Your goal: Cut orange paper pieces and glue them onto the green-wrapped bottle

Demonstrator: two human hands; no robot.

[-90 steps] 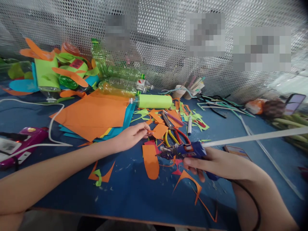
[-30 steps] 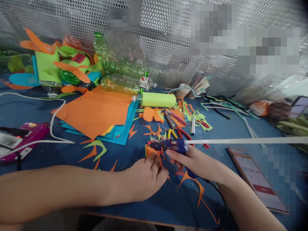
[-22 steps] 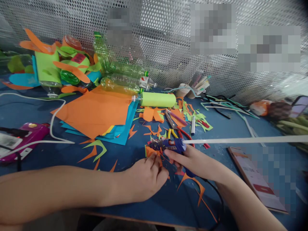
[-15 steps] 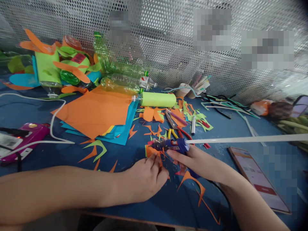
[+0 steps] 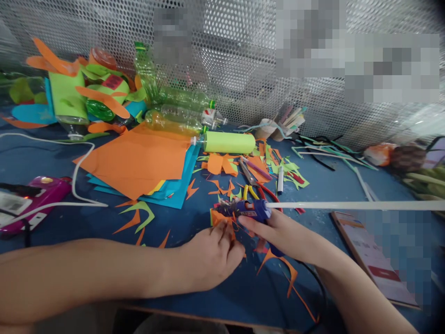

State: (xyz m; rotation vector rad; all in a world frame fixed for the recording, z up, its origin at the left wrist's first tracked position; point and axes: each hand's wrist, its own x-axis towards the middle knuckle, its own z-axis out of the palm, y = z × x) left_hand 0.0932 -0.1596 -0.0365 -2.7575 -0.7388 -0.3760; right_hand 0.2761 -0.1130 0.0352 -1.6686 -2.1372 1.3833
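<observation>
My right hand (image 5: 274,232) is wrapped round a blue hot glue gun (image 5: 252,211), its nozzle pointing left. A long white glue stick (image 5: 347,205) runs out of the gun's back toward the right edge. Just under the nozzle lies a piece of orange paper (image 5: 218,217) with a thin green edge. My left hand (image 5: 215,255) rests on the table with its fingers curled down onto this orange paper, holding it close to the nozzle. Part of the paper is hidden by the fingers.
Orange and blue paper sheets (image 5: 139,157) are stacked to the left. Behind lie a bottle wrapped in green paper (image 5: 229,142) and several plastic bottles (image 5: 174,121). Pliers (image 5: 247,171), a marker (image 5: 280,181) and paper scraps (image 5: 278,266) surround the hands. A phone (image 5: 375,260) lies at right.
The glue gun has shifted very slightly left, and the back end of the glue stick has dipped a little. My left hand stays almost where it was on the paper.
</observation>
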